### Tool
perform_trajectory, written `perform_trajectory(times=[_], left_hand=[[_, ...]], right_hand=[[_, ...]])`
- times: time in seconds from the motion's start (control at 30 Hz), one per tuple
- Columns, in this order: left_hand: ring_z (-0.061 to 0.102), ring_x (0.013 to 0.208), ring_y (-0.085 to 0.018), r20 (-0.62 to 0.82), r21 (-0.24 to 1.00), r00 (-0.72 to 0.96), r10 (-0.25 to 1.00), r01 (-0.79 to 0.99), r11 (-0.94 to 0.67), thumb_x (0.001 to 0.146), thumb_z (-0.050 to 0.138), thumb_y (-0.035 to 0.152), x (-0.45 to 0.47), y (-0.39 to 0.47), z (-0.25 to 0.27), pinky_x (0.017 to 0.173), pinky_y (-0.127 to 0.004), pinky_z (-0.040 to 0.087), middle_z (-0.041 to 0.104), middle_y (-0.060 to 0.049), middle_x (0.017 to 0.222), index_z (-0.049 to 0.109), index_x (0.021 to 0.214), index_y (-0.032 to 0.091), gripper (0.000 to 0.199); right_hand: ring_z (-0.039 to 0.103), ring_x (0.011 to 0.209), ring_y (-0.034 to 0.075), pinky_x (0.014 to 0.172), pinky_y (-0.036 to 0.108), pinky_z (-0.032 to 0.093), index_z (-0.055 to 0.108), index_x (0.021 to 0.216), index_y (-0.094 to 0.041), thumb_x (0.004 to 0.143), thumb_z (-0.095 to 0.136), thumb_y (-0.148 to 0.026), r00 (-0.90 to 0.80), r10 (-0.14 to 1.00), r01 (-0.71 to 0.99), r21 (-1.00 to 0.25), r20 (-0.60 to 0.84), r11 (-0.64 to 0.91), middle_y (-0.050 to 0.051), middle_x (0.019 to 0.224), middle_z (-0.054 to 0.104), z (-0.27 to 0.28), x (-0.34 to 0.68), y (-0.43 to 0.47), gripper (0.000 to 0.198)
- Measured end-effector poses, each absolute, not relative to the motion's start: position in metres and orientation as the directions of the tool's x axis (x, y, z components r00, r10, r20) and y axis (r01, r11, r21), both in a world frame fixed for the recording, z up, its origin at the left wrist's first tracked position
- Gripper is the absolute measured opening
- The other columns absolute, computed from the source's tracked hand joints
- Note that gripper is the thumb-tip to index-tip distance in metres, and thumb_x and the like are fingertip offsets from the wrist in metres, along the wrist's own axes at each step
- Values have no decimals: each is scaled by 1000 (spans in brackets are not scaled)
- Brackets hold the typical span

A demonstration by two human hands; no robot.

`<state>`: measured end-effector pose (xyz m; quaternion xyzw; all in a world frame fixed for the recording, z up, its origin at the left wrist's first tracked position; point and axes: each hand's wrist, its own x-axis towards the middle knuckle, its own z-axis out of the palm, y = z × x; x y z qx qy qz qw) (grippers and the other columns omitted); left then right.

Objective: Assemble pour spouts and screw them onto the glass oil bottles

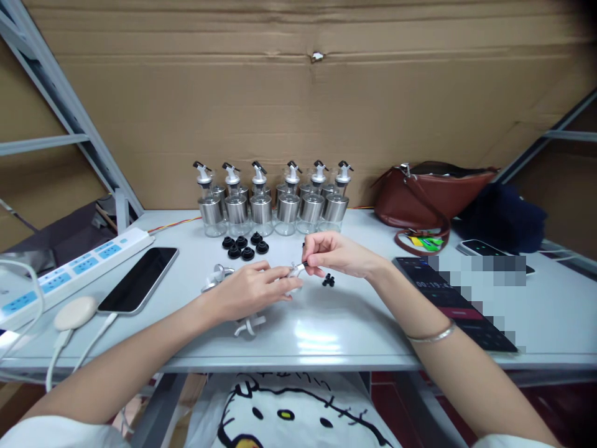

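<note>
My left hand (254, 287) is closed on a silver-grey pour spout (297, 270), holding it above the table. At the spout's tip, my right hand (338, 254) pinches a small black piece (306, 264), mostly hidden by the fingers. More grey spouts (250, 325) lie beside and under my left hand, partly covered by it. Several small black pieces (329, 280) sit in a cluster below my right hand. Farther back are several black ribbed stoppers (247, 253). Behind those stand glass-and-steel bottles (261, 211) in rows, the front ones topped with spouts.
A phone (140, 280), a round white charger (75, 312) and a white power strip (74, 277) with cables occupy the left side. To the right are a brown handbag (420, 199), a dark tablet (448, 298) and another device (489, 252). Cardboard (298, 112) walls the back.
</note>
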<state>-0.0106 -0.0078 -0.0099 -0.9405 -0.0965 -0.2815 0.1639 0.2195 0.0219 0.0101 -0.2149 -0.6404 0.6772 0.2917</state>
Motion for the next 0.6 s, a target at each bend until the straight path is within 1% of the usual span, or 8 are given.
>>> perform_trajectory(times=[0.13, 0.3, 0.37, 0.47, 0.53, 0.6], left_hand=[[67, 88, -16, 515, -259, 849, 118, 285, -923, 99, 40, 27, -10, -8, -11, 71, -26, 49, 69, -11, 103, 53, 115, 13, 25], [65, 78, -14, 515, -262, 848, 124, 293, -920, 100, 36, 30, -9, -9, -12, 69, -26, 48, 69, -9, 99, 50, 113, 13, 26], [64, 78, -14, 516, -270, 848, 116, 290, -918, 100, 36, 30, -9, -8, -12, 69, -26, 48, 68, -9, 99, 49, 113, 13, 25], [64, 84, -15, 488, -274, 865, 118, 280, -920, 99, 40, 28, -10, -8, -12, 71, -26, 47, 68, -9, 101, 50, 116, 15, 24], [64, 85, -15, 469, -270, 875, 121, 272, -924, 97, 44, 27, -11, -8, -11, 72, -26, 47, 68, -8, 100, 50, 118, 16, 24], [64, 84, -15, 462, -265, 879, 120, 266, -927, 96, 46, 26, -12, -8, -11, 72, -27, 47, 69, -7, 98, 49, 120, 17, 25]], right_hand=[[52, 48, 4, 49, 19, 40, 58, 71, -13, 67, 81, -35, -734, 677, -133, -990, 62, -53, -2, 59, 66, 7, 217, 22, 32], [53, 50, 5, 50, 19, 39, 58, 72, -13, 68, 82, -32, -753, 655, -160, -983, 62, -90, -3, 60, 64, 4, 215, 22, 30], [52, 52, 5, 50, 19, 38, 61, 79, -13, 68, 81, -33, -758, 649, -174, -980, 72, -95, -4, 60, 62, 4, 214, 21, 30], [46, 53, 5, 52, 20, 36, 65, 96, -14, 68, 80, -40, -788, 612, -155, -983, 65, -95, -4, 65, 59, 3, 213, 20, 41], [43, 54, 5, 53, 21, 34, 66, 99, -13, 68, 79, -45, -817, 573, -130, -988, 61, -80, -3, 67, 59, 2, 213, 20, 46], [42, 55, 6, 53, 22, 33, 67, 99, -12, 69, 77, -48, -838, 541, -122, -991, 71, -58, -3, 67, 58, 1, 213, 20, 47]])
